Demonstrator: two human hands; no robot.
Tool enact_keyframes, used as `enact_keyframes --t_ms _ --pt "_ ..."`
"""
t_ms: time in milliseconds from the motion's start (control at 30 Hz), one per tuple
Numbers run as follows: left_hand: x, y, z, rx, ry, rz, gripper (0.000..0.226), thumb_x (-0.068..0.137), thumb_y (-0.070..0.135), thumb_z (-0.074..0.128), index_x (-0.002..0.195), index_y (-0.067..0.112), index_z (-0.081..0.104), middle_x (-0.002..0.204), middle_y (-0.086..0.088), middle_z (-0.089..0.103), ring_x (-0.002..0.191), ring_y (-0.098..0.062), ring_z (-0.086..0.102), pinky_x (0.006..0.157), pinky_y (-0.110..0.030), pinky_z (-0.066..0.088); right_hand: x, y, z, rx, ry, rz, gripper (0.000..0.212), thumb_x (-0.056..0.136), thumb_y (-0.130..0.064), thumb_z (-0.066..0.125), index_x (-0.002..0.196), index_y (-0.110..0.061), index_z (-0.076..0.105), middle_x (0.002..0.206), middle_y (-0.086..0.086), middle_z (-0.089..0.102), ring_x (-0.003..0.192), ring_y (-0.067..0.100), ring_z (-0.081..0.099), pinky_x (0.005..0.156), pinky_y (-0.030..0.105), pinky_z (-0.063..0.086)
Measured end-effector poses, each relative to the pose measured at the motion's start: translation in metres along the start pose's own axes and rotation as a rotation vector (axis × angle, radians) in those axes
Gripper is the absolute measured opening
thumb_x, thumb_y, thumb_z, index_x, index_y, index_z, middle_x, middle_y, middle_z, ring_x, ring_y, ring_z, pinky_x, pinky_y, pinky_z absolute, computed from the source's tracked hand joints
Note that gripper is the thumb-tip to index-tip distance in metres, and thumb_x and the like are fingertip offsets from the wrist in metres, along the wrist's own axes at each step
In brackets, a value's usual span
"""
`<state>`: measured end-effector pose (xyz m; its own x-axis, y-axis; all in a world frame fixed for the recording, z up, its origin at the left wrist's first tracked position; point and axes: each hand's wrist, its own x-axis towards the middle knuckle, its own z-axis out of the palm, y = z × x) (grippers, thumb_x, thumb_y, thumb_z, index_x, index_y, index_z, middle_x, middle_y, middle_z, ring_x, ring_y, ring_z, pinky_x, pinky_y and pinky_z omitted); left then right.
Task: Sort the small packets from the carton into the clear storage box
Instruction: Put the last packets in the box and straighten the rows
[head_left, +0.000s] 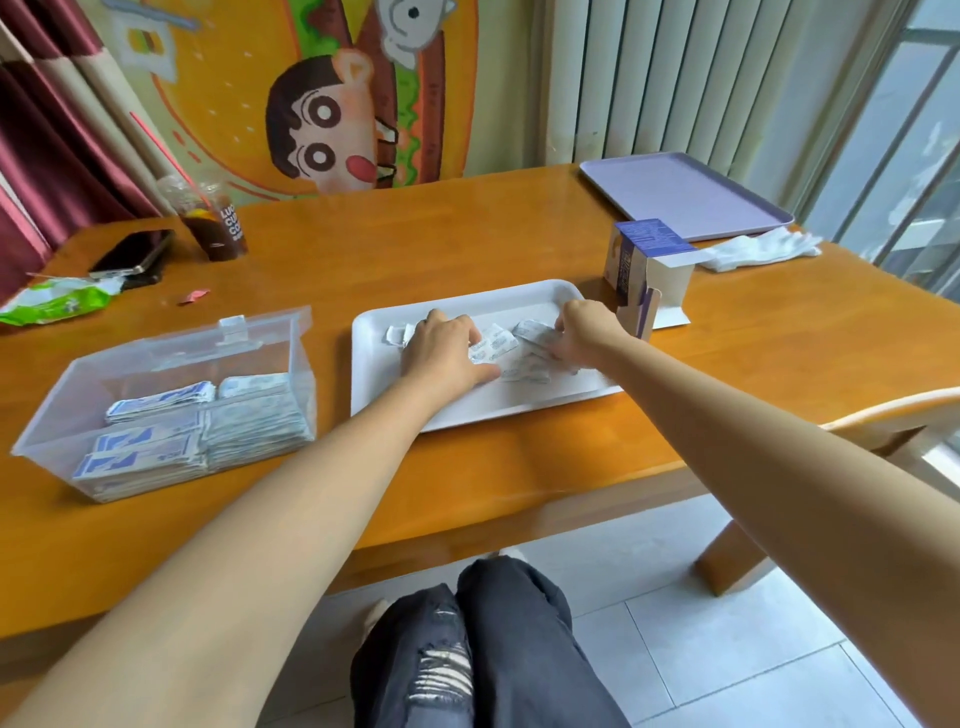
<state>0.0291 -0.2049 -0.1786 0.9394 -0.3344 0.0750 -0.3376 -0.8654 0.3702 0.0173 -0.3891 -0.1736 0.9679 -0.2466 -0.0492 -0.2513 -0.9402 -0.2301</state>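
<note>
"LUC CUP CO" on drink cup (218, 231)

Phone (132, 253), drink cup (215, 223) — lilac tray (685, 195), gloves (763, 249)

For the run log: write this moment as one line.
phase: gathering | left hand: on packets | right hand: on packets | place: white tray | clear box: part filled | carton: open

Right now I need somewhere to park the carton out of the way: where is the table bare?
Bare wood lies between the clear storage box and the white tray, and behind that tray, from the drink cup across to the carton. The lilac tray holds nothing. Crowded: the white tray, with the left hand and right hand on the loose packets.
</note>
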Motion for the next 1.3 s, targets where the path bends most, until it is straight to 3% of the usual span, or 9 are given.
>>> enact_keyframes --t_ms 167,467,600,667,800,933,1067,1133,1300 --pt "0.001 -0.003 0.000 -0.027 0.012 -0.001 0.049 0.073 0.045 0.076 0.112 0.023 0.058 0.119 -0.004 0.049 0.110 -0.021 0.052 0.090 -0.035 0.046 0.003 -0.002 -0.008 0.010 -0.122 0.057 0.039 0.082 -0.031 0.068 0.111 -0.005 0.063 0.109 0.011 0.065 0.097 0.029 0.062 0.079 0.032 0.052" --pt "-0.002 -0.001 -0.001 -0.043 0.064 0.082 0.045 0.078 0.039 0.072 0.116 0.025 0.054 0.119 -0.003 0.046 0.112 -0.021 0.049 0.086 -0.033 0.044 -0.004 -0.014 -0.020 -0.102 -0.239 0.128 0.058 0.079 -0.040 0.074 0.118 -0.003 0.051 0.101 0.008 0.052 0.092 0.025 0.052 0.076 0.030 0.044" --pt "-0.005 0.006 -0.004 -0.046 0.025 0.233 0.023 0.081 0.039 0.072 0.102 0.031 0.066 0.105 0.001 0.041 0.110 -0.018 0.043 0.082 -0.030 0.038 -0.003 -0.018 -0.024 -0.127 -0.270 0.145 0.065 0.077 -0.043 0.075 0.124 -0.005 0.050 0.105 0.007 0.051 0.094 0.024 0.051 0.077 0.030 0.044" --pt "-0.004 0.008 -0.003 -0.005 -0.035 0.214 0.016 0.084 0.034 0.069 0.100 0.030 0.068 0.106 0.000 0.039 0.114 -0.020 0.041 0.086 -0.030 0.037 -0.002 -0.020 -0.025 -0.124 -0.283 0.144 0.066 0.077 -0.041 0.075 0.126 -0.006 0.049 0.103 0.007 0.051 0.094 0.023 0.051 0.076 0.029 0.044" --pt "0.001 0.008 -0.002 0.025 -0.101 0.146 0.030 0.087 0.032 0.068 0.115 0.025 0.062 0.123 -0.006 0.039 0.123 -0.023 0.036 0.100 -0.034 0.038 -0.005 -0.021 -0.024 -0.094 -0.289 0.122 0.056 0.080 -0.033 0.075 0.122 -0.005 0.051 0.077 0.003 0.049 0.089 0.022 0.052 0.070 0.028 0.043" --pt "0.004 0.012 -0.003 0.042 -0.171 0.093 0.035 0.084 0.039 0.069 0.116 0.026 0.062 0.124 -0.007 0.041 0.123 -0.026 0.037 0.102 -0.035 0.037 -0.008 -0.019 -0.020 -0.058 -0.238 0.070 0.046 0.078 -0.028 0.076 0.112 -0.005 0.057 0.078 0.004 0.052 0.085 0.023 0.054 0.061 0.028 0.041" --pt "0.002 0.015 -0.005 0.036 -0.136 0.070 0.010 0.080 0.037 0.070 0.084 0.030 0.063 0.101 -0.003 0.054 0.115 -0.026 0.041 0.087 -0.031 0.038 -0.011 -0.013 -0.016 0.031 -0.199 0.042 0.034 0.079 -0.019 0.075 0.099 -0.007 0.050 0.083 0.006 0.049 0.085 0.022 0.050 0.063 0.027 0.040" --pt "0.002 0.012 -0.006 -0.035 -0.088 0.055 0.014 0.078 0.033 0.071 0.073 0.028 0.060 0.092 -0.001 0.061 0.108 -0.024 0.048 0.079 -0.029 0.041 -0.010 -0.009 -0.015 0.076 -0.106 0.040 0.019 0.085 -0.016 0.066 0.089 -0.006 0.051 0.085 0.007 0.050 0.084 0.022 0.050 0.060 0.026 0.039" --pt "0.004 0.002 -0.017 -0.207 -0.063 -0.018 0.017 0.077 0.024 0.073 0.083 0.022 0.058 0.082 0.004 0.064 0.079 -0.019 0.058 0.057 -0.025 0.039 -0.016 -0.001 -0.024 0.542 0.061 -0.049 0.011 0.092 -0.012 0.052 0.082 -0.013 0.049 0.074 -0.001 0.047 0.066 0.014 0.046 0.052 0.024 0.033"
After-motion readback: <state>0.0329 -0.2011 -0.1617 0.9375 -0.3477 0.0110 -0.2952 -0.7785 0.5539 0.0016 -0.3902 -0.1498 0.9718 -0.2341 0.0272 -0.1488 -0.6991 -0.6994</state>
